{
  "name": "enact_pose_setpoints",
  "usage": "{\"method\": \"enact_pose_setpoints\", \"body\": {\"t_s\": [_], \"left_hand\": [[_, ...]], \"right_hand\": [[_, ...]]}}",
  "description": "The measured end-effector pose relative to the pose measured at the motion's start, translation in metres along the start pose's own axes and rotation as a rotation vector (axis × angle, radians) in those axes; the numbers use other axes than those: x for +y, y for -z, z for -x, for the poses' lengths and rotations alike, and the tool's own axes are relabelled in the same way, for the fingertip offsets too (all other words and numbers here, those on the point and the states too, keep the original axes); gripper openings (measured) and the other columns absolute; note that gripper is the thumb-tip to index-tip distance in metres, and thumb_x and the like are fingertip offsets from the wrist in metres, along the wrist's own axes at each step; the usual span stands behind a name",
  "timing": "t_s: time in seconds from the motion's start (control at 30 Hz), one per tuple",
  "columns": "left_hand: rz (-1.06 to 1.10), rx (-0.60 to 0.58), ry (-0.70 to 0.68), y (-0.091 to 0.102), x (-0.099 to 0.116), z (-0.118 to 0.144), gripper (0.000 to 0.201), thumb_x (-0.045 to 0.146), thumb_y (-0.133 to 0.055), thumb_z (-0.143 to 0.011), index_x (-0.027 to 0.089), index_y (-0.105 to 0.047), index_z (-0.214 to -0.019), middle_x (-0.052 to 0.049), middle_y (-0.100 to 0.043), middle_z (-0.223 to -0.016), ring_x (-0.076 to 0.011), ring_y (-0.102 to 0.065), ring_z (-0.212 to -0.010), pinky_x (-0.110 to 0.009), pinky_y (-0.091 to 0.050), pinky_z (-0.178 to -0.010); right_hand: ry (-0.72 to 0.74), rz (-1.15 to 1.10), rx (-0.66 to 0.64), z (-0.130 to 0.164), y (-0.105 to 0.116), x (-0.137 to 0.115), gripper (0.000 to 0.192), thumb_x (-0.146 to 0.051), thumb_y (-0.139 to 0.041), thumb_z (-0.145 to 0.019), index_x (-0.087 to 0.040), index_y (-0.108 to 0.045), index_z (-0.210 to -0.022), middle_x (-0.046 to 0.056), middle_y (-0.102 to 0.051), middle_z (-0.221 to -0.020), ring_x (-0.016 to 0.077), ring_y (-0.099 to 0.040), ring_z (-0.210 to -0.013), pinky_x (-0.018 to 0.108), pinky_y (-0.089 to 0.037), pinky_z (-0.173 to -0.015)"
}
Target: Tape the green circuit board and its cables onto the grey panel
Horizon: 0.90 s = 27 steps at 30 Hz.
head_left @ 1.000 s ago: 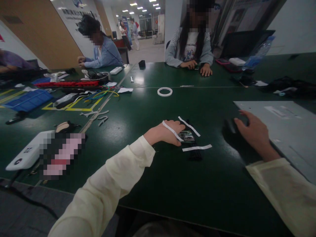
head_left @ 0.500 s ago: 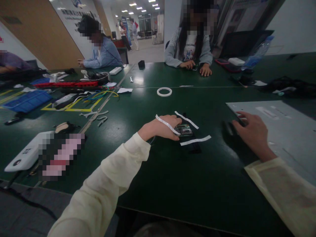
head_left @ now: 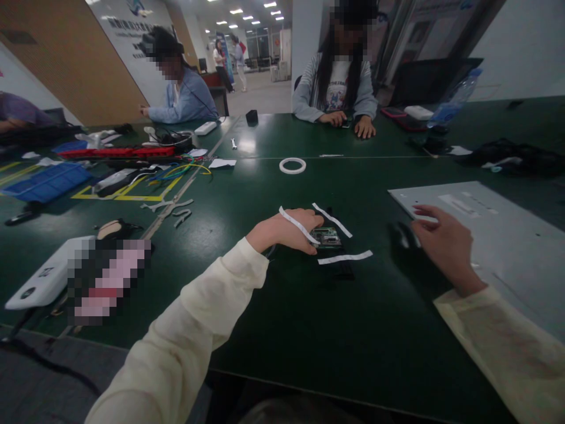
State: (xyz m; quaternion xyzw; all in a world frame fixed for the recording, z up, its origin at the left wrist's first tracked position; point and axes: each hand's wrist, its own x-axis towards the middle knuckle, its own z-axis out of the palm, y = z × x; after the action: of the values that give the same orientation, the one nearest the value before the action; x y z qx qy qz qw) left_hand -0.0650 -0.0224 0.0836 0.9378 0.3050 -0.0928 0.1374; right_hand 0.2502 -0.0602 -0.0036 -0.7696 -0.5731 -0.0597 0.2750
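My left hand [head_left: 286, 228] lies over the left side of a small green circuit board [head_left: 329, 237], its thumb and fingers closed around that side. Something black shows under the board. One white tape strip [head_left: 298, 224] crosses the back of this hand. A second tape strip [head_left: 333, 219] lies past the board's far edge, and a third tape strip [head_left: 345, 257] along its near edge. To the right, my right hand [head_left: 445, 247] pinches the left edge of a flat grey panel [head_left: 498, 235]; the exact grip is partly hidden and blurred.
A white tape roll [head_left: 292, 166] lies farther back on the dark green table [head_left: 273, 330]. At left are a white power bank [head_left: 48, 274], a blue tray [head_left: 48, 181] and yellow-green wires [head_left: 180, 171]. A person [head_left: 339, 88] sits across, holding a small dark object.
The grey panel has slid left, and my right hand has moved slightly left with it. My left hand stays on the circuit board.
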Motion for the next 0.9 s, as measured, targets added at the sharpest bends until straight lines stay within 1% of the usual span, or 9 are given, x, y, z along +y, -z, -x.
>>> {"method": "enact_pose_setpoints", "body": {"t_s": [0.1,0.2,0.3,0.47,0.6,0.73,0.9], "left_hand": [[0.014,-0.019,0.008,0.001,0.002,0.001,0.054,0.043,-0.06,-0.074,0.016,-0.047,-0.119,-0.008,-0.053,-0.115,-0.0198,-0.053,-0.097,-0.03,-0.044,-0.079],[0.02,-0.014,-0.011,0.002,0.003,0.001,0.052,0.042,-0.061,-0.073,0.016,-0.048,-0.117,-0.008,-0.054,-0.113,-0.0197,-0.053,-0.095,-0.03,-0.044,-0.078],[0.011,0.003,-0.038,0.002,0.002,0.001,0.051,0.042,-0.061,-0.073,0.017,-0.049,-0.115,-0.008,-0.054,-0.112,-0.0196,-0.054,-0.094,-0.03,-0.044,-0.078],[-0.008,0.022,-0.065,0.001,0.001,0.002,0.05,0.042,-0.061,-0.074,0.015,-0.049,-0.114,-0.008,-0.054,-0.112,-0.0195,-0.054,-0.094,-0.03,-0.044,-0.077],[0.01,0.026,-0.104,0.0,-0.001,0.002,0.05,0.042,-0.061,-0.073,0.015,-0.049,-0.114,-0.008,-0.055,-0.111,-0.0197,-0.053,-0.095,-0.03,-0.044,-0.077],[0.021,0.029,-0.141,0.0,-0.003,0.002,0.05,0.041,-0.062,-0.073,0.014,-0.05,-0.113,-0.008,-0.056,-0.108,-0.0196,-0.053,-0.093,-0.03,-0.043,-0.079],[0.048,0.037,-0.184,0.0,-0.006,0.001,0.046,0.039,-0.064,-0.072,0.015,-0.052,-0.11,-0.007,-0.056,-0.108,-0.0196,-0.053,-0.095,-0.03,-0.042,-0.082]], "right_hand": [[-0.034,-0.048,-0.012,0.004,0.005,-0.005,0.036,-0.027,-0.051,-0.078,-0.022,-0.061,-0.112,0.004,-0.065,-0.101,0.0191,-0.062,-0.088,0.03,-0.042,-0.079],[-0.043,-0.089,-0.054,0.01,0.011,-0.01,0.037,-0.026,-0.051,-0.078,-0.021,-0.061,-0.113,0.005,-0.066,-0.097,0.0205,-0.063,-0.087,0.032,-0.043,-0.084],[-0.014,-0.148,-0.115,0.022,0.018,-0.017,0.038,-0.029,-0.051,-0.079,-0.02,-0.059,-0.115,0.006,-0.065,-0.102,0.0226,-0.064,-0.088,0.036,-0.045,-0.085],[0.084,-0.255,-0.226,0.06,0.032,-0.035,0.04,-0.036,-0.049,-0.081,-0.019,-0.057,-0.116,0.008,-0.066,-0.102,0.0252,-0.065,-0.085,0.038,-0.052,-0.074],[0.201,-0.286,-0.26,0.098,0.042,-0.048,0.039,-0.041,-0.046,-0.084,-0.021,-0.055,-0.116,0.007,-0.065,-0.103,0.0249,-0.065,-0.084,0.036,-0.055,-0.065],[0.282,-0.312,-0.257,0.129,0.046,-0.061,0.035,-0.04,-0.043,-0.087,-0.023,-0.054,-0.116,0.005,-0.065,-0.104,0.0228,-0.065,-0.086,0.034,-0.056,-0.065],[0.283,-0.308,-0.238,0.15,0.051,-0.074,0.027,-0.037,-0.039,-0.088,-0.025,-0.053,-0.108,0.002,-0.066,-0.099,0.0214,-0.066,-0.083,0.035,-0.056,-0.066]]}}
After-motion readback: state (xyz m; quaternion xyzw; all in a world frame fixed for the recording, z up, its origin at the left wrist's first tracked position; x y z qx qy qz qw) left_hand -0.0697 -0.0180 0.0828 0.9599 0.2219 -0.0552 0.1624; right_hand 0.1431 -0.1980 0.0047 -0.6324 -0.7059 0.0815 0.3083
